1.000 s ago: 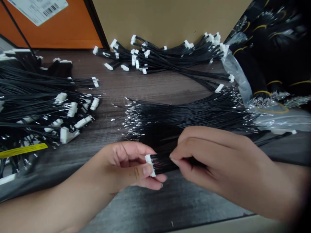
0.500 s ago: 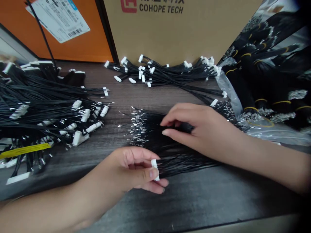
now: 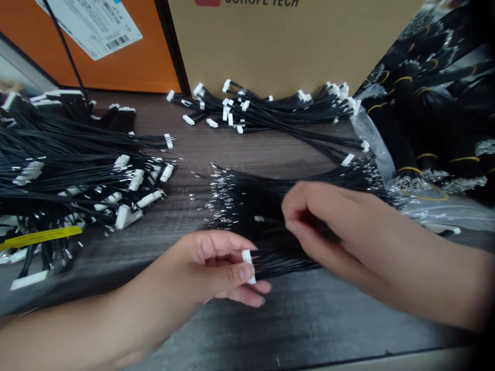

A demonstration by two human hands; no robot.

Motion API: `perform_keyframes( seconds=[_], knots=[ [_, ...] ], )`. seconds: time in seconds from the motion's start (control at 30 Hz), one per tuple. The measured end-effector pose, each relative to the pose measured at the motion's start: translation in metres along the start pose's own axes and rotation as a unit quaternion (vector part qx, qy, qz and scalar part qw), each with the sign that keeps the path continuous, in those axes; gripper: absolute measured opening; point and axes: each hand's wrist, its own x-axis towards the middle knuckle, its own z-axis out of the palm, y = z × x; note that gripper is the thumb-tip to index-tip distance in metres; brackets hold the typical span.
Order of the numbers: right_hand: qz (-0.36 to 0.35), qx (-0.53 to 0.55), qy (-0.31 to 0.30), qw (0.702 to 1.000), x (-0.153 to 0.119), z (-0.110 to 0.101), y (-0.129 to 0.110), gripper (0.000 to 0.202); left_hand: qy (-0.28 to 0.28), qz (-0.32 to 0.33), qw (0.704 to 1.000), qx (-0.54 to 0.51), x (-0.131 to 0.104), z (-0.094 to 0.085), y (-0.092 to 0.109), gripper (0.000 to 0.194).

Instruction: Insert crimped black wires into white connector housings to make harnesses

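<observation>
My left hand [image 3: 216, 268] is closed on a white connector housing [image 3: 248, 264], pinched between thumb and fingers. Several black wires [image 3: 278, 263] run out of that housing to the right, under my other hand. My right hand [image 3: 336, 232] hovers over a loose bundle of black wires [image 3: 257, 188] with bare metal terminals on the ends; its fingers are pinched and smeared by motion. From its fingertips a single black wire [image 3: 274, 221] seems to stick out leftward, its blurred bright tip pointing toward the connector. The right fingertips partly hide that wire.
On the left lies a heap of wired harnesses [image 3: 77, 139] with white connectors and a yellow strip [image 3: 42, 237]. More harnesses [image 3: 266, 116] lie before a cardboard box [image 3: 278, 56], beside an orange box [image 3: 116, 69]. Banded wire bundles [image 3: 436, 123] and plastic bags [image 3: 452, 211] fill the right.
My right hand has moved right and slightly down from the loose bundle, its fingers now pinched, with a wire tip showing. My left hand keeps its hold on the connector. The view has tipped slightly downward.
</observation>
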Motion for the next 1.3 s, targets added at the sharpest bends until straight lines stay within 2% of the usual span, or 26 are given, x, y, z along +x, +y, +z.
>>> perform_keyframes(
  seconds=[0.07,0.13,0.3,0.43,0.6,0.93,1.03,1.2,1.3],
  knots=[
    [0.018,0.017,-0.042,0.999,-0.014,0.000,-0.007,0.016,-0.002,-0.001,1.000,0.005,0.000,0.000,0.001,0.026],
    [0.018,0.023,-0.054,0.998,-0.021,0.004,-0.011,0.018,-0.001,-0.003,1.000,0.014,0.000,0.001,0.001,0.026],
    [-0.016,0.034,-0.062,0.997,-0.017,0.012,-0.011,0.020,-0.006,-0.020,1.000,0.020,0.001,-0.005,0.002,0.019],
    [-0.005,0.029,-0.071,0.997,-0.017,0.012,-0.008,0.022,-0.020,-0.023,0.999,0.026,0.001,-0.009,0.000,0.017],
    [-0.004,0.034,-0.059,0.998,-0.017,0.014,-0.008,0.026,0.014,-0.023,0.999,0.037,0.000,-0.005,0.000,0.027],
    [0.023,0.041,-0.043,0.998,-0.010,0.013,-0.015,0.029,0.038,-0.009,0.997,0.064,0.001,0.004,0.004,0.027],
    [0.035,0.042,-0.046,0.997,-0.007,0.014,-0.016,0.029,0.033,-0.019,0.997,0.063,0.000,0.001,0.002,0.027],
    [0.053,0.036,-0.021,0.998,-0.008,0.019,-0.017,0.027,0.013,-0.036,0.997,0.073,-0.001,-0.007,0.001,0.013],
    [0.056,0.043,-0.011,0.997,-0.013,0.026,-0.019,0.022,0.008,-0.028,0.998,0.054,-0.001,-0.006,0.001,0.014]
  ],
)
